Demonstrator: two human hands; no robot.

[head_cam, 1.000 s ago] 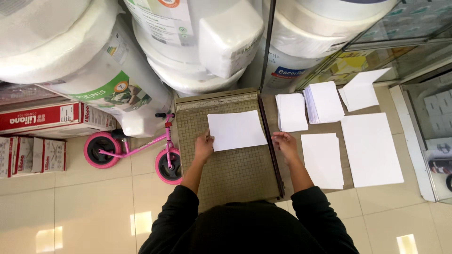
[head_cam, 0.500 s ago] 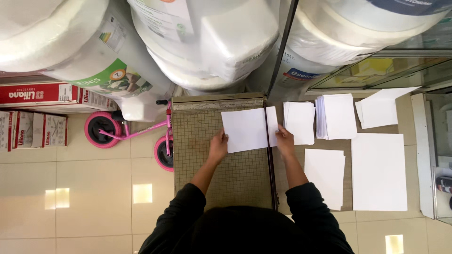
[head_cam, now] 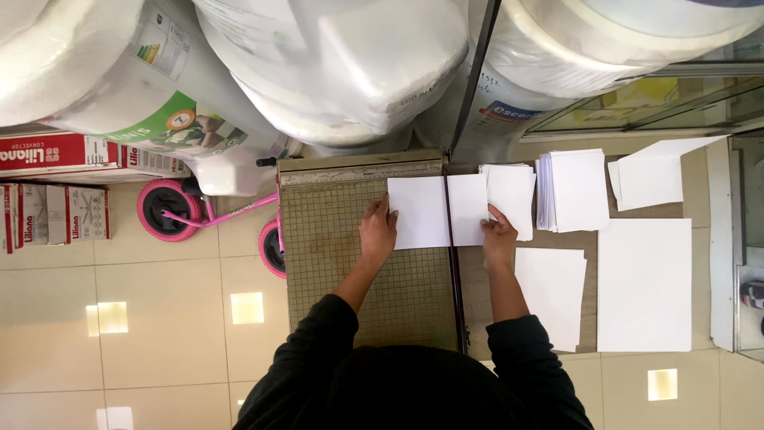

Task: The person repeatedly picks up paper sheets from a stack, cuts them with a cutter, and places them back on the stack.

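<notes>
A green gridded paper cutter board [head_cam: 342, 263] lies on a brown table. A white sheet [head_cam: 434, 211] lies across the board's right cutting edge [head_cam: 455, 279], partly overhanging it. My left hand [head_cam: 378, 231] holds the sheet's left edge on the grid. My right hand [head_cam: 499, 239] holds the overhanging right part, beside a small pile of cut paper [head_cam: 513, 191]. The dark cutter arm [head_cam: 473, 80] stands raised at the far end.
Stacks of white paper [head_cam: 573, 189] and larger sheets [head_cam: 645, 283] cover the table to the right. A pink child's bike [head_cam: 207, 215] stands left of the board on a tiled floor. Red and white boxes [head_cam: 48, 155] and big wrapped rolls [head_cam: 334, 64] crowd the back.
Both hands have slid the white sheet to the right across the board, so that it now crosses the cutting edge. The view has shifted slightly.
</notes>
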